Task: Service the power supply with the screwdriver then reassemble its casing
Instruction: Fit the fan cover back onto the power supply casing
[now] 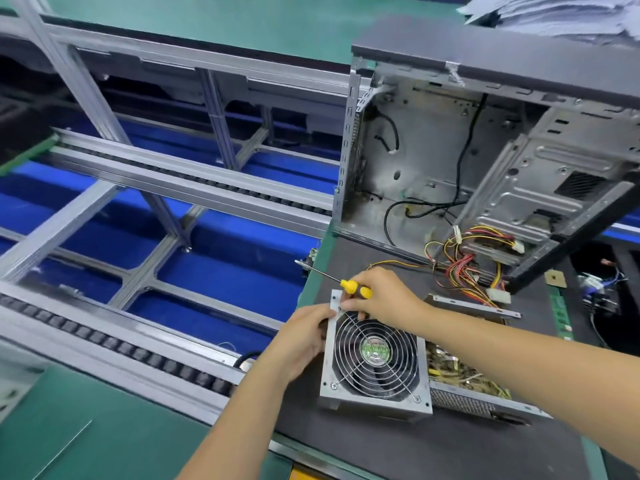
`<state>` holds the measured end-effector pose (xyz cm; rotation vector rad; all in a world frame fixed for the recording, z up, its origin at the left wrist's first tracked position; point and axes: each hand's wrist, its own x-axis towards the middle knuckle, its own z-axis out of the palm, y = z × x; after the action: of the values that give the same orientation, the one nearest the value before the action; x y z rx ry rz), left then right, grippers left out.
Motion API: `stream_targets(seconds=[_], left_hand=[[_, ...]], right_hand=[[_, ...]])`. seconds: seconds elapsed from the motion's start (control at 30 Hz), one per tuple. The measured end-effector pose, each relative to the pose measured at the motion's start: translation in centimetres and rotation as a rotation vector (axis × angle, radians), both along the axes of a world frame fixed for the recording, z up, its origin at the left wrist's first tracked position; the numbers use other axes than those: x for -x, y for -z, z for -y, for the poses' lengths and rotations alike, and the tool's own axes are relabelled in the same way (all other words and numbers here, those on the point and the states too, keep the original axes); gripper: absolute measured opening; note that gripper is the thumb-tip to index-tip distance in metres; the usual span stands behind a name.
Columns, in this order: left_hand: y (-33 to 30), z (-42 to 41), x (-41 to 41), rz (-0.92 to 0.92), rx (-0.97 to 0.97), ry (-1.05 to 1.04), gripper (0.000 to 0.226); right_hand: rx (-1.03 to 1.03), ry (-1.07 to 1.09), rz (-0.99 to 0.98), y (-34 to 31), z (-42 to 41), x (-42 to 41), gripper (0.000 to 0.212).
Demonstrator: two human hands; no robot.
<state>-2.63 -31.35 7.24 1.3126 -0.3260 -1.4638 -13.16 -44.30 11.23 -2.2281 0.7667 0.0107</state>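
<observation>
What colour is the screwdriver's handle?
Yellow, with a black band; the screwdriver shows best in the head view.

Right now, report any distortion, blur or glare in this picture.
Head view: wide-angle bending curves the conveyor rails and computer case; even, soft lighting with faint shadows; mild sheen on the fan grille; paper stack at the edge looks smeared; hands stay fairly sharp.
</observation>
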Motion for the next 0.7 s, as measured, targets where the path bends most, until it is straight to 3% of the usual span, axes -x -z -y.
stream_targets(seconds=[0.27, 0.4, 0.63, 0.7], left_hand=[[0.4, 0.2, -0.4, -0.032, 0.006, 0.021, 0.031], [0.7, 0.1, -0.8, -0.081, 0.021, 0.029, 0.032], [0.8, 0.2, -0.8, -0.097, 0.021, 0.029, 0.033], [0.8, 0.3, -0.9, -0.108, 0.015, 0.044, 0.032]], right_hand=[[0.059, 0.003, -0.034, -0.1, -0.3, -0.8, 0.027], [0.117, -0.012, -0.052, 0.0, -0.4, -1.0, 0.021], [0.008, 0.055, -0.143, 0.0, 0.7, -1.7, 0.025], [0.069, 0.041, -0.175, 0.0, 1.0, -1.7, 0.028]])
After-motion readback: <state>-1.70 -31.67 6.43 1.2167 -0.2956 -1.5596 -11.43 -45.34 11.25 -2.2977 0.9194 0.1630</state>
